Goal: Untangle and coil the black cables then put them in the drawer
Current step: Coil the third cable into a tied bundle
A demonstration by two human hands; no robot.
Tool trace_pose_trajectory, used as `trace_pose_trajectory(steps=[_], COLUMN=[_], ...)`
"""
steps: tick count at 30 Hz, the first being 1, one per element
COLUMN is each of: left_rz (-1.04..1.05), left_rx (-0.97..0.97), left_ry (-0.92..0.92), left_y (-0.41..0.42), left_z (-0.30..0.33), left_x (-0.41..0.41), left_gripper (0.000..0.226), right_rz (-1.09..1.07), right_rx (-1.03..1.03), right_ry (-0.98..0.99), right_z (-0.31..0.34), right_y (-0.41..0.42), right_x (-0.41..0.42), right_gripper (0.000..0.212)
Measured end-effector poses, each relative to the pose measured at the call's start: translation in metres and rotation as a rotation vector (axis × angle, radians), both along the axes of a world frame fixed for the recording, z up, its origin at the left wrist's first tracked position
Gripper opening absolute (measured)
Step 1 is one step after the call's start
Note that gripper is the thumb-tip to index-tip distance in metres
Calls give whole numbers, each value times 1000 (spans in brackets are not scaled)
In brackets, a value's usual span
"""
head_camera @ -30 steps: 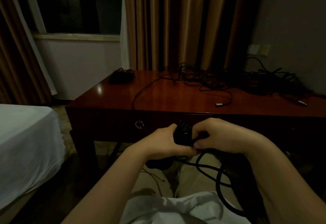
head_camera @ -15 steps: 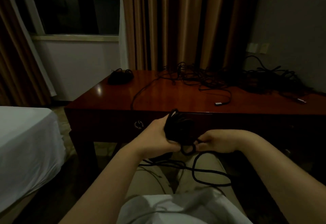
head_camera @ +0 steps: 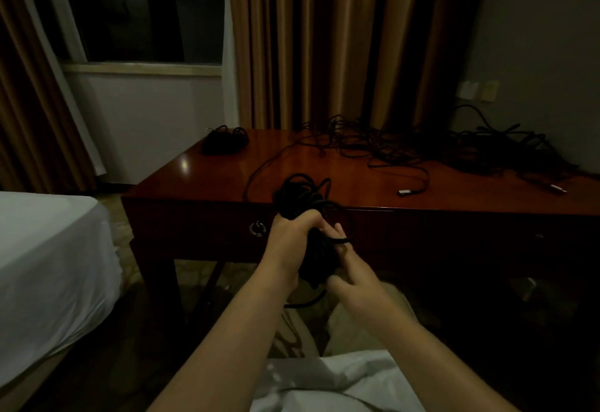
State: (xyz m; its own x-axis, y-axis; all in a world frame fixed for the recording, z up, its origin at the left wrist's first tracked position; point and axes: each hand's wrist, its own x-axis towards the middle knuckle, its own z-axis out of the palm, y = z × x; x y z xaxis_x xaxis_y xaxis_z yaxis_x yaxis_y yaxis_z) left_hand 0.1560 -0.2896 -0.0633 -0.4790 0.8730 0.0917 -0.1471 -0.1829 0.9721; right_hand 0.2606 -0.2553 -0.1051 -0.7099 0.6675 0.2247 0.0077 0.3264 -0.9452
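Note:
My left hand (head_camera: 289, 242) grips a thick black cable coil (head_camera: 303, 199) upright in front of the desk. Just to its right, my right hand (head_camera: 352, 277) pinches a loose strand of the same cable against the bundle's lower part. A short length of cable hangs below the hands. The drawer (head_camera: 211, 229) with a round metal pull (head_camera: 257, 229) is closed, just left of my left hand. A tangled mass of black cables (head_camera: 454, 151) lies across the back right of the desk. Another small coiled cable (head_camera: 224, 142) sits at the desk's back left corner.
The dark wooden desk (head_camera: 211, 177) stands against curtains and a wall. A connector end (head_camera: 404, 192) of a loose cable lies near the desk's front edge. A white bed (head_camera: 48, 255) is on the left. My lap and a white shirt fill the bottom.
Both hands rose from lap height to the drawer front with the coil. The bundle grew and now stands upright. The loose cable that lay over my lap has mostly been drawn in.

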Motion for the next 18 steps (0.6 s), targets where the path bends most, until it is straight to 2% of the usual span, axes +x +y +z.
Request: trace_pose_trajectory(steps=[3,7,9,11,13,16,18], left_rz=[2,-69,-38,3,60,133,152], left_rx=[0,-76,-107,-90,-53,-3,-10], left_ry=[-25,-5,21,36,84,125,113], left_y=[-1,0,0,0,-2,-3,-3], left_z=[1,-2,-4,-1,6,15,15], left_x=[2,13,15,14,9,0,-4], left_gripper=[17,9,16,24,25,24,25], right_rz=[21,-184,-271,-201,-112,-152,-251], right_rx=[-10,-55,-88,-236,-337,-199,-24], right_ry=[125,255,204,167,41,-277,-367], right_z=[1,-5,-6,-2,3,20,33], right_y=[-2,5,13,22,31,40,41], right_x=[12,13,20,31,41,52,54], right_gripper=[28,29,33,35,32,36,42])
